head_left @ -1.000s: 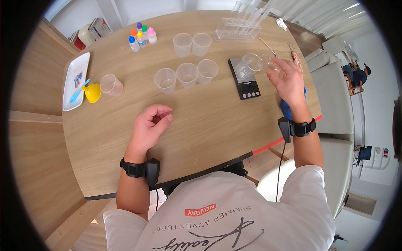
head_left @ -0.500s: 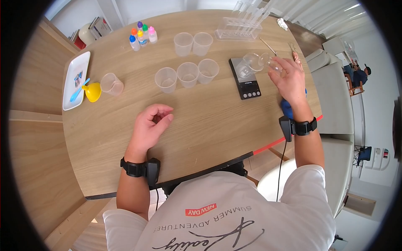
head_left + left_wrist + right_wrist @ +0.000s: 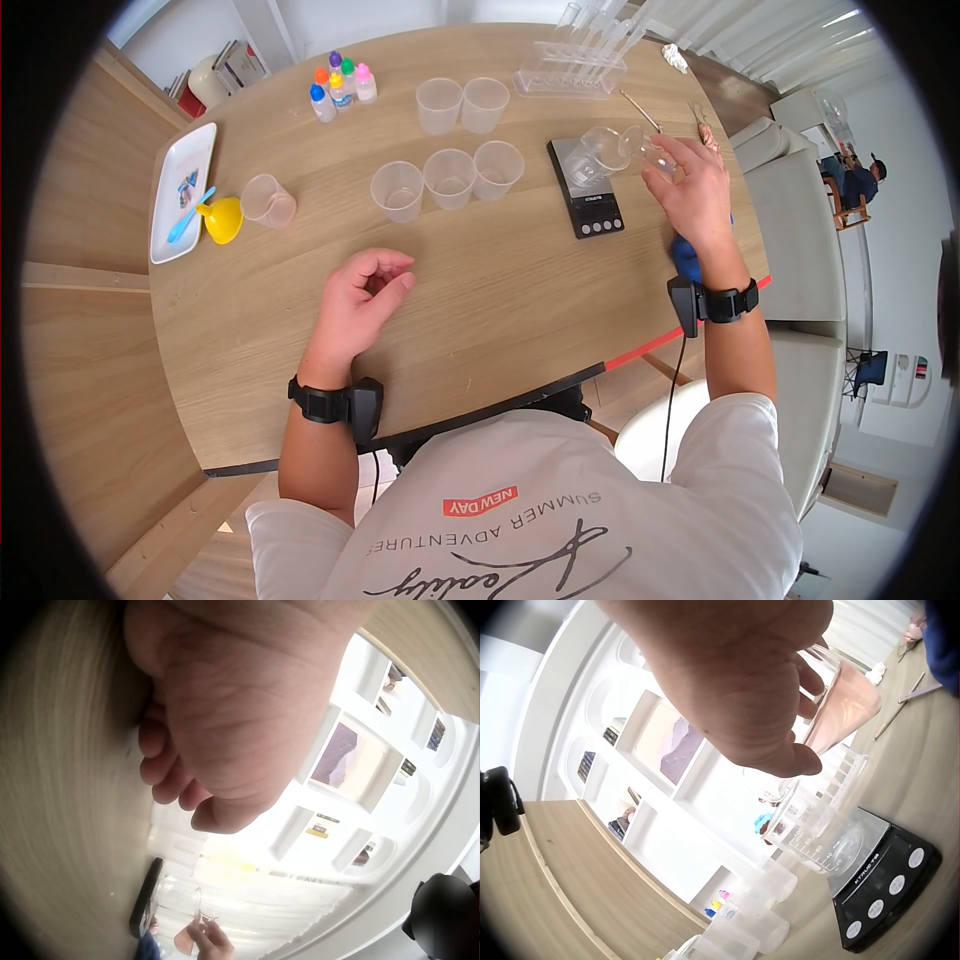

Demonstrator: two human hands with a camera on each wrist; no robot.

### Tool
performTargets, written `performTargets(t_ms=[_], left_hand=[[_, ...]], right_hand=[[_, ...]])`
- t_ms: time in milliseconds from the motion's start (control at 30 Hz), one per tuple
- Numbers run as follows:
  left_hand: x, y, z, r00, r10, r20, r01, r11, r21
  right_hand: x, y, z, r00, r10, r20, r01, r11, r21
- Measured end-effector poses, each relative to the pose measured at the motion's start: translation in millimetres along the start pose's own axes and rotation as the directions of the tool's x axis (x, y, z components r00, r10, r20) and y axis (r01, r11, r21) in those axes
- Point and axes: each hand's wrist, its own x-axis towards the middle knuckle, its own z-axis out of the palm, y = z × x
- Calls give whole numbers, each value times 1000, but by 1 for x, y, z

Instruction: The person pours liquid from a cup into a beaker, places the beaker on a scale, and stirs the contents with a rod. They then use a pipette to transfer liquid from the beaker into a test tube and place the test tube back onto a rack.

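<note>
My right hand grips a glass conical flask with pinkish liquid in it. The flask is tilted, its mouth close over the rim of a graduated glass beaker. That beaker stands on a black digital scale with a row of round buttons. Fingers hide part of the flask in the head view. Near the front middle of the table, my left hand rests with loosely curled fingers and holds nothing. Ahead of it stand several clear plastic cups.
Behind the scale is a rack of test tubes. A thin rod lies right of it, and a blue item sits under the right wrist. Leftward are small dropper bottles, another cup, a yellow funnel and a white tray.
Almost nothing differs. The right hand keeps the tilted flask over the beaker with only a slight drift, and the left hand stays in place.
</note>
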Motion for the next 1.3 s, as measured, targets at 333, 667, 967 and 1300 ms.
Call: performTargets(t_ms=[333,667,967,1300], left_hand=[[0,-1,1,1000,18,-21,-19,1000,-12],[0,-2,1,1000,4,-20,-4,1000,-7],[-1,1,-3,999,-33,27,33,999,13],[1,-5,0,1000,12,-11,-12,1000,-20]], right_hand=[[0,-2,-3,1000,12,14,-11,1000,-15],[1,0,-3,999,26,34,-26,1000,-18],[2,2,-2,1000,22,14,-21,999,-36],[5,-3,-8,999,39,-1,-39,998,-53]])
